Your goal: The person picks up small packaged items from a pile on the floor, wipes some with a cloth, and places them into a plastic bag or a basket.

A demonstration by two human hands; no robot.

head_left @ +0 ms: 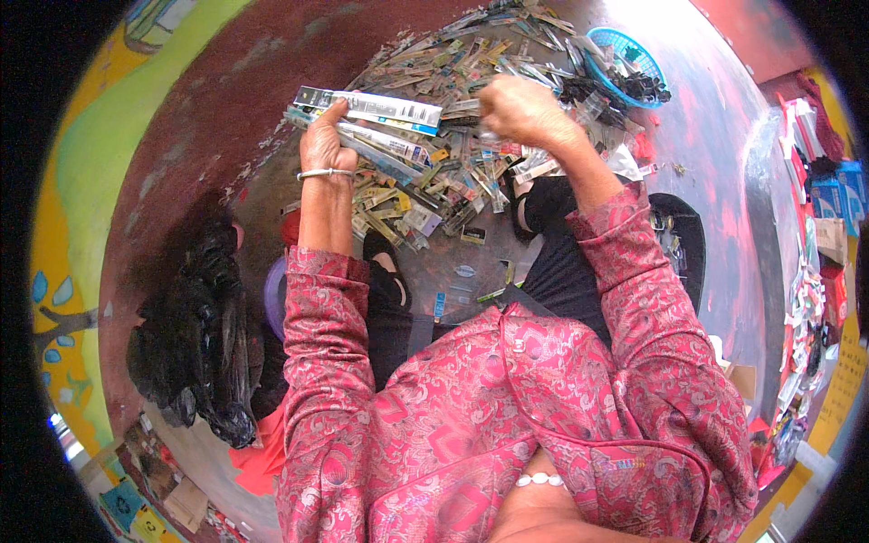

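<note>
My left hand (pixel 328 143) is closed around a bundle of long, narrow printed packets (pixel 394 110), held out over the heap with the thumb on top. The uppermost packet is white and silver with a dark end; others fan out below it. To the right of the bundle, my right hand (pixel 525 110) is raised with its fingers curled. Its fingertips are blurred, and what they hold, if anything, cannot be made out. Beneath both hands spreads a large heap of similar slim packets (pixel 434 68), lying loosely in many directions on the floor.
A blue plastic basket (pixel 625 38) with dark pieces in it stands at the far right of the heap. Black plastic bags (pixel 204 335) lie to my left, near a purple rounded object (pixel 274 294). Assorted packages (pixel 806 271) line the right side.
</note>
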